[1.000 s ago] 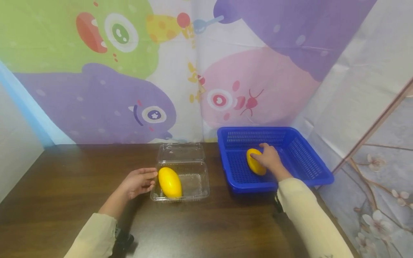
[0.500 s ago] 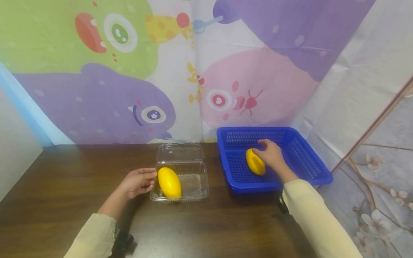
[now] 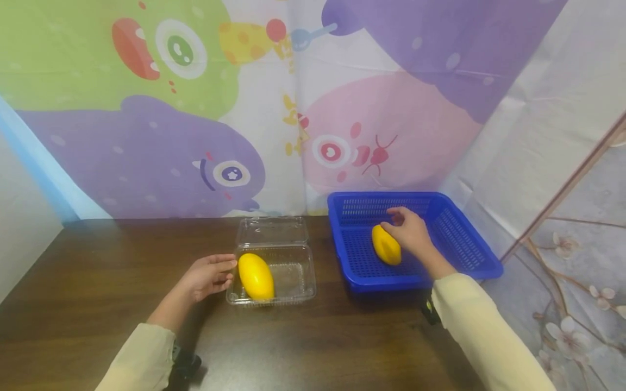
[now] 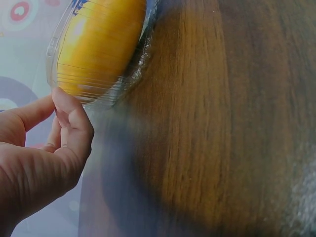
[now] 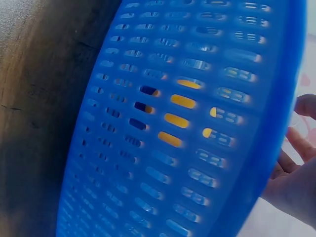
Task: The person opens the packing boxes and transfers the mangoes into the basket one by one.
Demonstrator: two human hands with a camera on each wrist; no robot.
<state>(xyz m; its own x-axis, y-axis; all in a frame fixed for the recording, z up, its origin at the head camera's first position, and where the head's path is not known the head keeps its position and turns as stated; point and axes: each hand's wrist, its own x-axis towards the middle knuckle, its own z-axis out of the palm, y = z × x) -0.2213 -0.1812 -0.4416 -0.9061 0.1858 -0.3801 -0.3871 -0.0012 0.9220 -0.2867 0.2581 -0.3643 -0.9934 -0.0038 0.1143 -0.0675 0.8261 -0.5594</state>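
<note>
No word, label, brand or number can be read. On the printed backdrop (image 3: 286,184), the small yellow marks (image 3: 290,109) at upper centre — lettering or ornament, unclear — are illegible. Two signs are plain: a white star (image 3: 232,175) in a purple figure's eye, left of centre — and a white heart (image 3: 330,152) in a pink figure's eye, right of centre.

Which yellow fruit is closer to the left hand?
The fruit in the clear box: the left hand pinches the box edge beside it. The other fruit lies in the blue basket, by the right hand.
</note>
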